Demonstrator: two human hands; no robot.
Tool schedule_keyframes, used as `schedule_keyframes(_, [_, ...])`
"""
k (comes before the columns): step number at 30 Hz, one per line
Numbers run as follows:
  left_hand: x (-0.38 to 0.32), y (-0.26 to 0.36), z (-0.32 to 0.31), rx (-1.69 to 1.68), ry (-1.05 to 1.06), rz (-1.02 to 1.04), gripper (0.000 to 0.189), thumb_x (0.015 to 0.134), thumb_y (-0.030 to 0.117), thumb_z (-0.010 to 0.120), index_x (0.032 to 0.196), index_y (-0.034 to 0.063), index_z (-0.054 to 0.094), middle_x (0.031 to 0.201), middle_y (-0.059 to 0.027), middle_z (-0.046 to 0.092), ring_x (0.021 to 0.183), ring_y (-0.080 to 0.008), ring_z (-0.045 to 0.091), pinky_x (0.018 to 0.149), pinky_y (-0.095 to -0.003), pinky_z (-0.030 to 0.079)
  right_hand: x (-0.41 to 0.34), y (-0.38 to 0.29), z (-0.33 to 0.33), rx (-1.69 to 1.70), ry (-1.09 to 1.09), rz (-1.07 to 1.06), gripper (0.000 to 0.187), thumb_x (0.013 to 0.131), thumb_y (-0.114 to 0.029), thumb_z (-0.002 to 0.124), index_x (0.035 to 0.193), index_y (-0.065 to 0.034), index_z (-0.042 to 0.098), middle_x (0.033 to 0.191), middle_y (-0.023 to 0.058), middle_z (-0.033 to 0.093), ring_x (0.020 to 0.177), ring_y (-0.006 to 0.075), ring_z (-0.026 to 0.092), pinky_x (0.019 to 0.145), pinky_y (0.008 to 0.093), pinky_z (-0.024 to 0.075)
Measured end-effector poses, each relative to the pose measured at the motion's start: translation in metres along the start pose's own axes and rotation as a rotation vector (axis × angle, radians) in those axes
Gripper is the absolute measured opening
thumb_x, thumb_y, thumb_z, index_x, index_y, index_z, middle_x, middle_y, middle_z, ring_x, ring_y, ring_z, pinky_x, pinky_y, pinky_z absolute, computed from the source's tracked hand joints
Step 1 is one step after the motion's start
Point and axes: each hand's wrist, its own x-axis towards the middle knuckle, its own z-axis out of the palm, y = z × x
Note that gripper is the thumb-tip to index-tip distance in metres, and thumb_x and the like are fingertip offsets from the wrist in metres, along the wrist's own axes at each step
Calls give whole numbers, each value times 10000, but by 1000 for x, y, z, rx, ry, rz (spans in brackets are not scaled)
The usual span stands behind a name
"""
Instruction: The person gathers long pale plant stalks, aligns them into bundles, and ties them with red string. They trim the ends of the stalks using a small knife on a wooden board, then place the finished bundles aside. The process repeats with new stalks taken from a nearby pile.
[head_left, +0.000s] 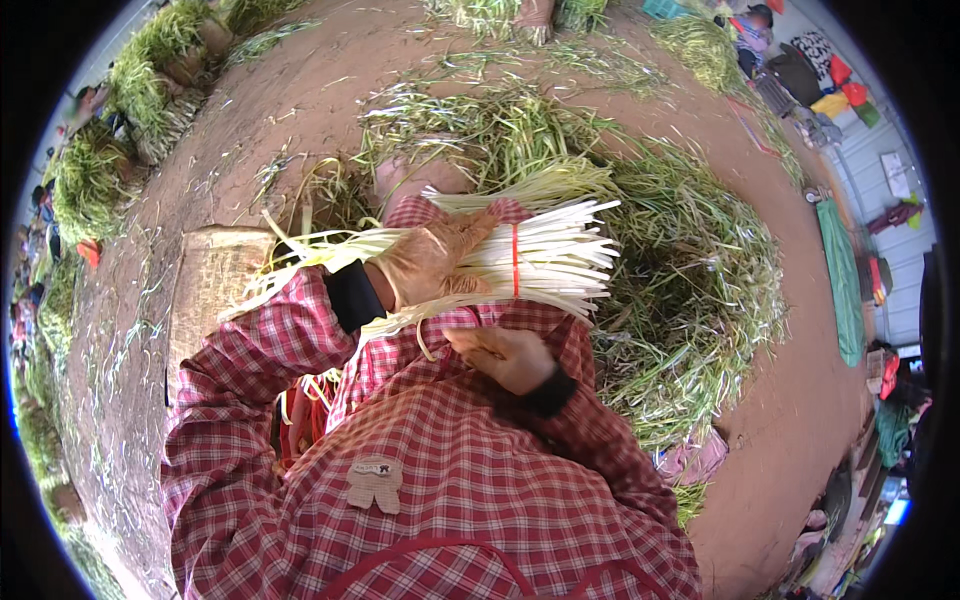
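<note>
My left hand (431, 262), in a worn, brown-stained glove, grips a bundle of long, pale stalks (559, 255) across its middle. A narrow red band (515, 261) circles the bundle to the right of that hand. The stalks' white ends point right; their yellowish ends spread left over my sleeve. Just below the bundle, my right hand (506, 358) is held over the red checked apron with its fingers extended and nothing visible in it. More pale green stalks (555, 184) lie behind the banded bundle, partly hidden by it.
Heaped green leaves and stalks (697, 300) curve around the front and right. A woven sack (214, 277) lies on the left. Green bundles (94, 180) line the far left, near other people. A pink cloth (694, 456) is at lower right; a green bag (841, 285) lies by the wall.
</note>
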Motion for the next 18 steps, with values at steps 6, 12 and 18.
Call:
schedule_keyframes(6, [-13,25,-16,-54,20,-199,505,793,227,713,1239,27,583,1164,-189,591,1023,-355,594,880,-417,492,3,-87,-78,-1324,321,108,314,863,-294,643,1159,-196,679,1155,-31,665,764,164,628,672,298,513])
schedule_keyframes(12, [-15,13,-22,79,33,-168,323,792,176,706,1099,86,664,985,-82,641,871,-281,614,734,-390,506,21,-81,-84,-1528,133,175,370,844,-255,638,1209,-213,598,962,13,623,813,208,622,667,360,517])
schedule_keyframes(18, [-34,30,0,94,67,-238,269,795,239,717,1022,102,674,947,-65,644,853,-267,619,711,-391,512,10,-58,-78,-1278,508,-153,137,857,-250,655,875,-117,676,697,71,583,601,231,592,496,353,486])
